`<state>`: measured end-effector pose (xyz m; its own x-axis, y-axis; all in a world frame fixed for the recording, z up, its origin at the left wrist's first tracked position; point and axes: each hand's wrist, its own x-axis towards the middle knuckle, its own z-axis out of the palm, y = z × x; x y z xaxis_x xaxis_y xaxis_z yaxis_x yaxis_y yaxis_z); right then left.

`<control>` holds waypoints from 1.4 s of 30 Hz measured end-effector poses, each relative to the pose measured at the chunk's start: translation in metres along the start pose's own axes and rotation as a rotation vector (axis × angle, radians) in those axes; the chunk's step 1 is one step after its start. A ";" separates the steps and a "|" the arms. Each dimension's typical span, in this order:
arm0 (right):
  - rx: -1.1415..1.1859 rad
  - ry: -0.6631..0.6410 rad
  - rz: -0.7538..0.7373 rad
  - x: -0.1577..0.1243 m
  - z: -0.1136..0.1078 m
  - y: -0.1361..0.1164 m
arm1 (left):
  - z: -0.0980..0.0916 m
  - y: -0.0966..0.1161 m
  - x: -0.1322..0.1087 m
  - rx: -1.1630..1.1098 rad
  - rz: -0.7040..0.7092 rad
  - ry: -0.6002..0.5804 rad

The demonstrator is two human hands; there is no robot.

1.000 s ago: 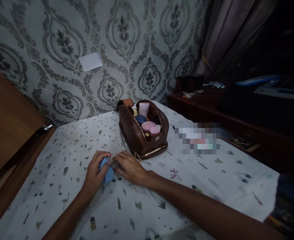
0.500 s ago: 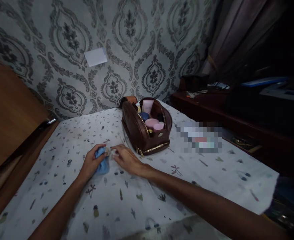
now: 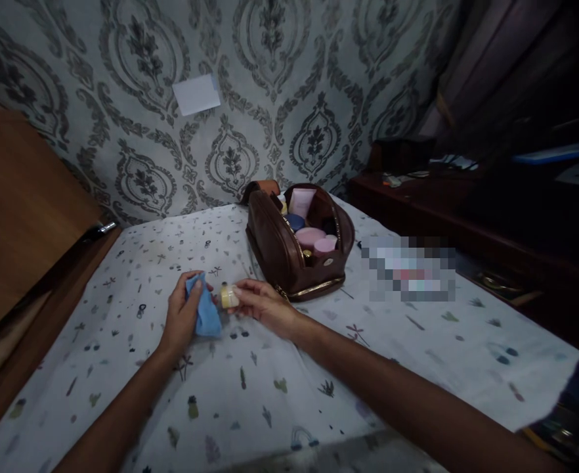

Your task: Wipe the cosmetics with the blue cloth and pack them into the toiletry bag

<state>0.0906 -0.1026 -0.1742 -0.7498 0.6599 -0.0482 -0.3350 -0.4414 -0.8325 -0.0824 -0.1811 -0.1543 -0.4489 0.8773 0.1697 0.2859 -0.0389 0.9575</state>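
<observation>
A blue cloth (image 3: 207,314) is gripped in my left hand (image 3: 184,309), thumb on top, its lower end hanging down. My right hand (image 3: 266,304) pinches a small jar (image 3: 229,296) with a pale yellow part, just to the right of the cloth; its label is too small to read. Beyond my right hand stands a brown toiletry bag (image 3: 282,253) with its zipped top spread apart. Inside it I see a light pink tube (image 3: 302,200), a blue lid (image 3: 297,223) and two pink round containers (image 3: 310,236).
The printed white sheet (image 3: 250,407) covers the table. A blurred-out item (image 3: 407,269) lies right of the bag. A dark red desk (image 3: 417,210) borders the right, a wooden panel (image 3: 28,217) the left. A white card (image 3: 195,94) is on the patterned wall.
The small jar now shows clearly in my right hand, a little apart from the cloth. More of the blue cloth hangs from my left hand. The view has shifted slightly.
</observation>
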 end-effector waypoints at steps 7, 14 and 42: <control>0.096 -0.031 0.045 0.000 0.001 -0.003 | -0.001 0.008 0.004 0.140 -0.055 -0.001; 0.157 0.008 0.062 0.004 -0.002 -0.004 | 0.002 0.010 0.000 0.003 -0.065 -0.182; 0.000 -0.161 -0.016 -0.004 0.001 0.004 | 0.002 0.000 -0.018 0.637 0.527 -0.211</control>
<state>0.0916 -0.1071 -0.1766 -0.8262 0.5608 0.0544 -0.3479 -0.4318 -0.8322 -0.0729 -0.1956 -0.1573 0.0260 0.8934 0.4486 0.8633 -0.2463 0.4405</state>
